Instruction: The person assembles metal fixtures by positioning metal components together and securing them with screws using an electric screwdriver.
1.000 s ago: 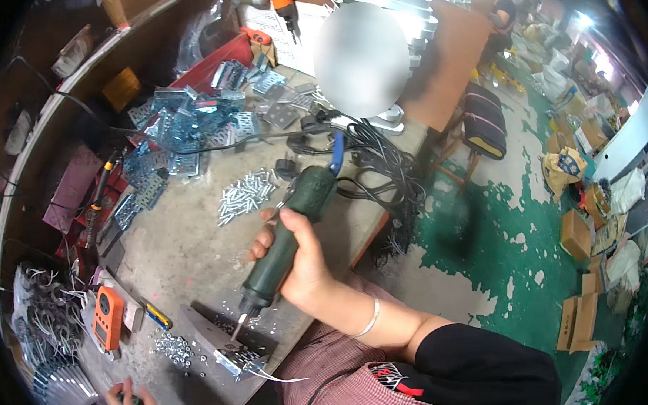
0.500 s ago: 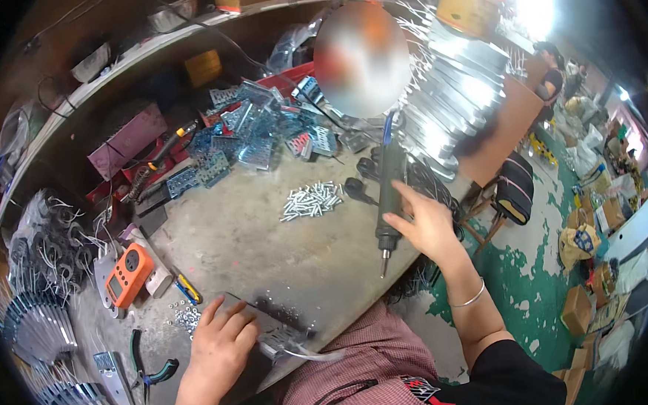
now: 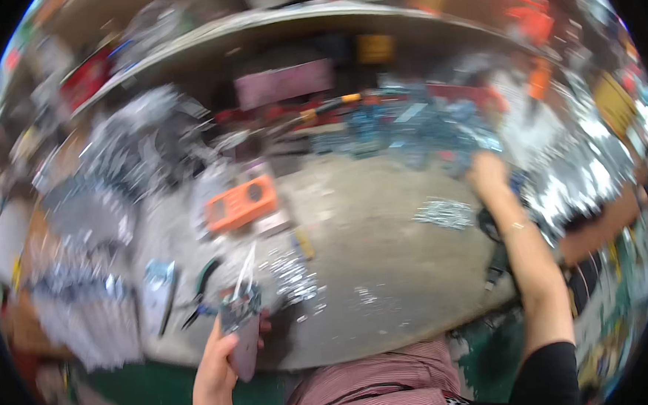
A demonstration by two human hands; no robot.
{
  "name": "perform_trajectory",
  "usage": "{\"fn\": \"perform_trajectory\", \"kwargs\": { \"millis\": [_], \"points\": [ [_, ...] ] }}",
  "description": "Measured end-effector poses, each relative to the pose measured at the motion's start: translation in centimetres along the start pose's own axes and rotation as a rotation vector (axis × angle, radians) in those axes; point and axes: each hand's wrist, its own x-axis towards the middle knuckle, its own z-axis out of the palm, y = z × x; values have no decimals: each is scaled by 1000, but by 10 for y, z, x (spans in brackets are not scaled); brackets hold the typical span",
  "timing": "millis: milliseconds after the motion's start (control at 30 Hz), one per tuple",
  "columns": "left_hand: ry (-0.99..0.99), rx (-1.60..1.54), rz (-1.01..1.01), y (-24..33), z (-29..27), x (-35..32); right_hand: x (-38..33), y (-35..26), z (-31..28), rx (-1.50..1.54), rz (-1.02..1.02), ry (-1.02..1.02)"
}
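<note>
My left hand (image 3: 216,361) is closed round a flat grey metal plate (image 3: 247,348) near the bench's front edge. A small part with white wires (image 3: 248,270) sits at its upper end. Stretched to the back right, my right hand (image 3: 488,174) is at the edge of a pile of bluish plastic-wrapped parts (image 3: 423,126); its fingers are smeared by motion. An electric screwdriver (image 3: 497,265), partly hidden by my right forearm, lies on the bench. Left of it is a heap of screws (image 3: 445,214). Small nuts (image 3: 293,275) are scattered to the right of the held plate.
An orange meter (image 3: 241,204) lies left of centre, with pliers (image 3: 204,288) and another metal plate (image 3: 159,290) nearer me. Stacked plates (image 3: 86,310) fill the left side. Shiny metal pieces (image 3: 585,164) are piled at right. A shelf (image 3: 312,12) runs along the back.
My view has swung left. My right hand has left the screwdriver, which now lies down, and reached to the parts pile. My left hand has raised the metal plate off the bench.
</note>
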Motion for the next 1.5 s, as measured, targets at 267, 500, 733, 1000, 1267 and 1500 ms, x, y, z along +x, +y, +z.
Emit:
{"fn": "perform_trajectory", "kwargs": {
  "millis": [267,500,733,1000,1267,1500],
  "points": [
    [772,1376,490,71,-96,28,-32,62,-22,270,6,185],
    [716,1601,192,65,-133,28,-123,36,-77,1177,33,-81],
    [658,1786,37,74,-111,35,-191,-4,-85,1891,113,-311],
    [351,1505,570,107,-112,158,-225,-49,-133,2316,-423,-1035],
    [260,1857,202,96,-145,332,-280,-38,-160,2358,-885,401],
    [435,1828,320,87,-135,326,-293,-28,-195,1969,-635,1100]
  ]
}}
